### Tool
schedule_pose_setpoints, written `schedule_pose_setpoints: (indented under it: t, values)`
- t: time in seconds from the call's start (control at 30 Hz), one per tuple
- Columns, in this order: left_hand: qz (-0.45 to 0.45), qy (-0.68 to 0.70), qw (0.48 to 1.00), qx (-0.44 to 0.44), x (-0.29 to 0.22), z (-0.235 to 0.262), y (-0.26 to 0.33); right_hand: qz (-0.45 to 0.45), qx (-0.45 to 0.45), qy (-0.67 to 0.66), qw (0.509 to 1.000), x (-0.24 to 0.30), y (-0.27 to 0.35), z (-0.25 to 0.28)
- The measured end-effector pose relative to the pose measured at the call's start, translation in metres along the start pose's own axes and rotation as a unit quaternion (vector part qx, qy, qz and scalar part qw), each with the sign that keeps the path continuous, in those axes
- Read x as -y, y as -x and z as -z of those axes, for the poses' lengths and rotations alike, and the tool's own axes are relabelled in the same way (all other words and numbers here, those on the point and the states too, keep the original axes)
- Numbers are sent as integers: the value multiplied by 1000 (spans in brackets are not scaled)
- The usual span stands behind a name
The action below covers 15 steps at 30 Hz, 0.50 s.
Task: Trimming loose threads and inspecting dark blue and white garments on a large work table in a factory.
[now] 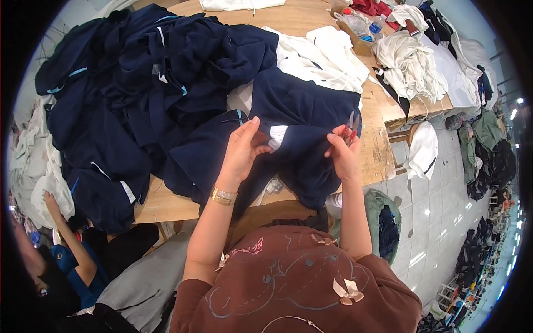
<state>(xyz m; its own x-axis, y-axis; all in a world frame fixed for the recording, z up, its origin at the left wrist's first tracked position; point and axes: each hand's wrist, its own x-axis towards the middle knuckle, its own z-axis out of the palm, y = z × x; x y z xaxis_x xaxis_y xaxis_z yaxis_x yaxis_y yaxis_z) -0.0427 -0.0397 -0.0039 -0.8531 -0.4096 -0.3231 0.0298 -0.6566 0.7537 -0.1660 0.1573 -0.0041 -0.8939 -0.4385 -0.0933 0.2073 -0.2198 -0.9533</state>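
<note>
A navy garment (305, 139) with a white patch (278, 137) is stretched between my hands over the near edge of the table. My left hand (240, 151) is closed on the garment beside the white patch, its thumb raised. At the other side, my right hand (345, 151) holds small scissors (352, 123), blades pointing up and away. Its thumb and fingers also seem to pinch the navy cloth. The handle of the scissors is mostly hidden by the fingers. Part of the garment hangs down over the table edge towards me.
A large heap of navy garments (139, 72) covers the table's left. White garments (322, 53) lie beyond my hands, and another white pile (408, 64) sits at the far right near a box of bottles (361, 28). A co-worker's arm (72, 238) reaches in from the left.
</note>
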Motion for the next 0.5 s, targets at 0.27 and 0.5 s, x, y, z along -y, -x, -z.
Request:
schedule_pose_setpoints:
  t: [0.27,0.5]
  values:
    - [-70,-103,992,-13,23,3,-2,35,-75,73,994,2,1,33]
    - [-113,-265,958,2,46,5,-3,28,-163,162,973,-15,-7,76]
